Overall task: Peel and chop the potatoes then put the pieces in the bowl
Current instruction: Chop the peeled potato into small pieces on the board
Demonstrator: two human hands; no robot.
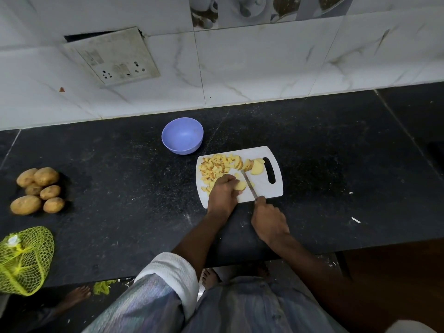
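A white cutting board [265, 189] lies on the black counter. On its left part sits a heap of small potato pieces [215, 168], and several larger slices [251, 165] lie toward the handle slot. My left hand [222, 194] holds down a potato piece [241, 186] near the board's front edge, fingers curled over it. My right hand [269, 221] grips the handle of a knife [249, 184], whose blade rests right beside that piece. An empty purple bowl [182, 135] stands just behind the board's left corner.
Several unpeeled potatoes [38, 189] lie in a group at the left of the counter [336, 164]. A yellow-green net bag [24, 259] sits at the front left edge. A tiled wall with a socket plate [113, 56] runs along the back.
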